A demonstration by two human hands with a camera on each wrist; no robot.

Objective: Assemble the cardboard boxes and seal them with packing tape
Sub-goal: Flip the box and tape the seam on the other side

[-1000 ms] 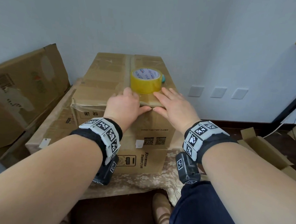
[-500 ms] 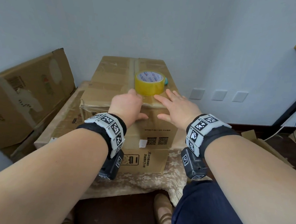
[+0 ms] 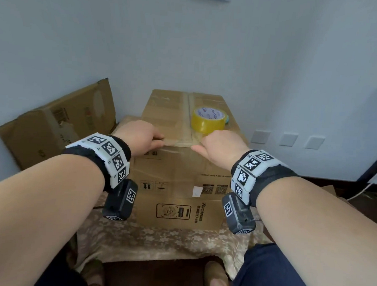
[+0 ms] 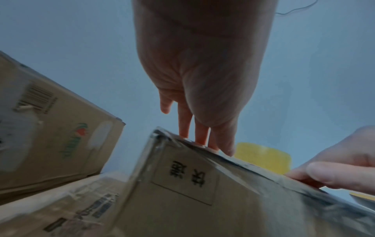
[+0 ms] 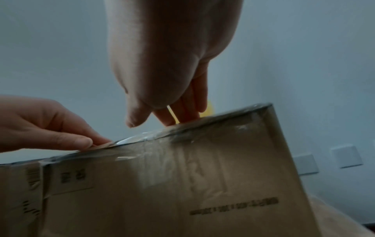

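Box (image 3: 177, 177) on the cloth-covered table (image 3: 156, 239) is closed, centre seam taped; your left hand (image 3: 140, 136) and right hand (image 3: 222, 146), fingers straight, press its near top edge, tape roll (image 3: 208, 122) on top; remaining boxes apparently unsealed.

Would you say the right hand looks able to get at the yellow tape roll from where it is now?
Probably yes: the right hand rests at the box's near top edge, and the tape roll stands just beyond its fingers, nothing between.

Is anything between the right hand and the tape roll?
Nothing visible. The tape roll stands on the box top just beyond the right hand, whose fingers rest on the box's near edge.
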